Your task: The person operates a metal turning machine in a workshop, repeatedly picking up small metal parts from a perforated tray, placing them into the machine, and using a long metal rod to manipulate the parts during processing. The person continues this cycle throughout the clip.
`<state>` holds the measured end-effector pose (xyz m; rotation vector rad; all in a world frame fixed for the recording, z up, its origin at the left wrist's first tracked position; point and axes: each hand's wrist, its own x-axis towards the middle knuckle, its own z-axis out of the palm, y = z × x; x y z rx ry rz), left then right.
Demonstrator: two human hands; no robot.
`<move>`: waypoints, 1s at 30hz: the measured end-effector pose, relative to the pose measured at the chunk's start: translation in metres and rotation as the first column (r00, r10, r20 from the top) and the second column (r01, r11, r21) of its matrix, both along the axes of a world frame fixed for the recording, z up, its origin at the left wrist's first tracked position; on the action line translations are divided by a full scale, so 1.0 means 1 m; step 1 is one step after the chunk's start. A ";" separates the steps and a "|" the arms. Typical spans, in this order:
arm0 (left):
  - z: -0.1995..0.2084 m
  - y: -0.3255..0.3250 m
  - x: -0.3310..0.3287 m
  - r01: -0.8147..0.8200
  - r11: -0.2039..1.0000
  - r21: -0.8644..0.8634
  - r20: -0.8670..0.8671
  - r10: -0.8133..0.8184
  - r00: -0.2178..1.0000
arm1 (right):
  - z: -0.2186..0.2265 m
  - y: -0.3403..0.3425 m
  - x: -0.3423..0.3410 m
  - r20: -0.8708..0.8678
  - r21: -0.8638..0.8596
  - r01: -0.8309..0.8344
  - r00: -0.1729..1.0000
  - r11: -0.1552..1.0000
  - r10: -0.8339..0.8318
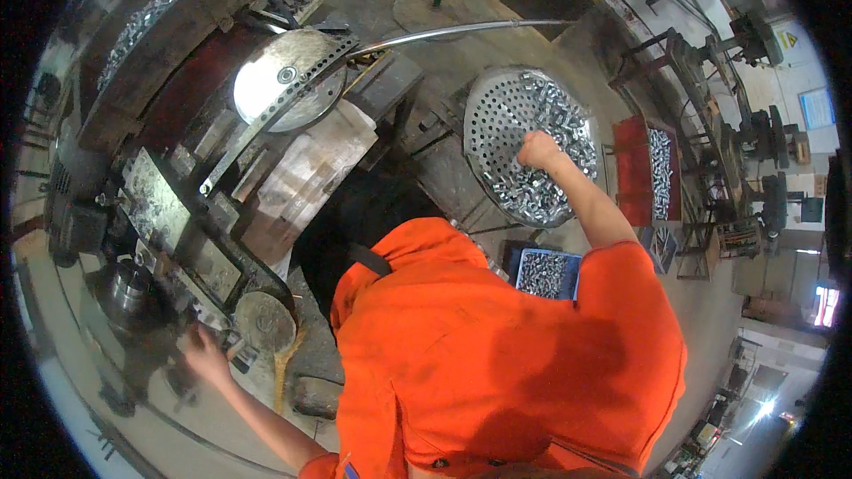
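Note:
My right hand (539, 151) is closed, fingers curled, over a round perforated metal tray (493, 120). Whatever the fingers hold, if anything, is hidden. Small shiny metal cylinders (555, 115) lie heaped along the tray's right and near sides, close around that hand. Far to the left, my left hand (206, 357) reaches to the machine (186, 279), beside its metal clamp-like fittings and a round plate (264, 321). The left fingers are dim and smeared, so whether they grip a part there cannot be made out.
A blue bin (575, 277) of metal pieces stands below the tray, and a red crate (632, 168) of them to its right. A perforated bar (266, 120) crosses a shiny disc (266, 80) on the machine. A long curved rod (461, 31) extends beyond the tray.

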<state>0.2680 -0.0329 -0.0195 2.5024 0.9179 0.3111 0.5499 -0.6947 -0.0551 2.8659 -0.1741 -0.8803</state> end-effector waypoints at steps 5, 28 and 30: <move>-0.006 -0.008 0.007 0.015 0.995 0.095 0.167 -0.031 0.985 | -0.009 -0.003 0.001 -0.013 -0.006 -0.106 0.994 0.994 0.106; 0.118 -0.153 0.104 0.510 0.248 -0.824 0.520 -0.030 0.854 | 0.150 0.353 -0.021 0.492 0.830 -0.205 0.709 -0.519 0.505; 0.109 -0.168 0.106 0.557 -0.020 -0.830 0.546 0.174 0.819 | 0.157 0.370 -0.034 0.383 0.819 0.002 0.744 -0.574 0.548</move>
